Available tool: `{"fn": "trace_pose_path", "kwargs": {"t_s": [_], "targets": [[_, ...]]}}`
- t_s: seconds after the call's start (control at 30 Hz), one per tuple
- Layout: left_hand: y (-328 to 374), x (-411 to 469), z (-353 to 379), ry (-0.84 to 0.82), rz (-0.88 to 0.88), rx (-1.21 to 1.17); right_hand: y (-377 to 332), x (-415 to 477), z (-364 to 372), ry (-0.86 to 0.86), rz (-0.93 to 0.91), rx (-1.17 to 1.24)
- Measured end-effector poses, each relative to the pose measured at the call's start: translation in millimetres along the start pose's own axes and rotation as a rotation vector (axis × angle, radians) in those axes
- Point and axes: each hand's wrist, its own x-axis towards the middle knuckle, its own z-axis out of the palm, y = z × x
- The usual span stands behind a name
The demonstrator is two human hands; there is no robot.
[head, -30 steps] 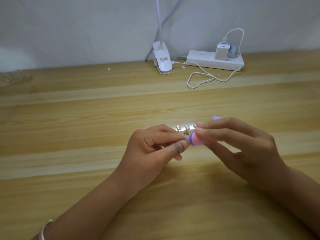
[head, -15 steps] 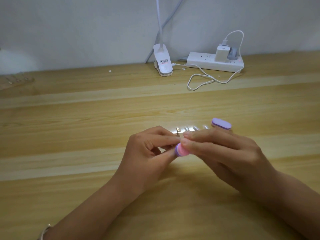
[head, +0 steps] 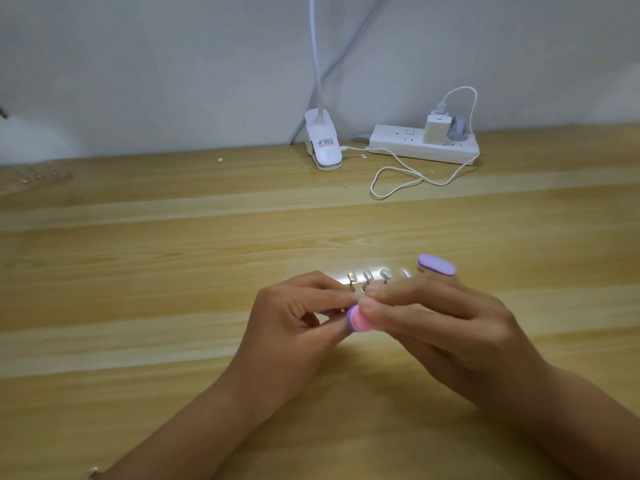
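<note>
Right grip (head: 446, 327) is closed round a small pink foam buffing block with a purple face (head: 360, 322). Thumb and forefingers curl over it so that only its left end pokes out, which I read as a short, choked hold meant to give control for fine rubbing strokes. Left grip (head: 294, 323) has its fingers curled in, with forefinger and thumb tips brought up against that exposed purple end; whether they pinch the block or merely offer a nail to it I cannot tell from this angle. Both meet low over the middle of the pale wooden surface (head: 173, 271), the block seemingly lifted just clear of it. Behind the knuckles lies a row of small silver metal bits (head: 367, 276), set side by side, I judge so each can be picked out quickly. A lilac oval buffing pad (head: 436, 265) is parked just beyond the right grip's fingers, within easy reach. Far back by the wall, well apart from the work, sit a white clip-on lamp (head: 322, 147) and a white power strip (head: 415, 147) with a looped white charging cable (head: 398, 181).
</note>
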Motion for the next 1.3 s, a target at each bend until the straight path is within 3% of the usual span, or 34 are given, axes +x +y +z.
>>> {"fn": "trace_pose_path", "kwargs": {"t_s": [0.17, 0.6, 0.8, 0.97, 1.13, 1.3], "targets": [[0, 0, -2, 0.010, -0.015, 0.016, 9, 1, -7, 0.019, 0.069, 0.057], [-4, 2, -5, 0.046, -0.043, -0.079, -6, 5, 5, 0.018, 0.008, 0.086], [-3, 3, -2, 0.042, -0.081, -0.044, 7, 2, -4, 0.094, 0.174, 0.015], [-1, 3, -3, 0.026, -0.063, -0.042, -3, 2, 8, -0.027, 0.021, -0.025], [-3, 5, -4, 0.035, -0.095, -0.026, 8, 2, -2, 0.028, 0.170, 0.025], [0, 3, -4, 0.008, -0.058, -0.118, 0, 1, 4, -0.024, 0.043, 0.022]]}}
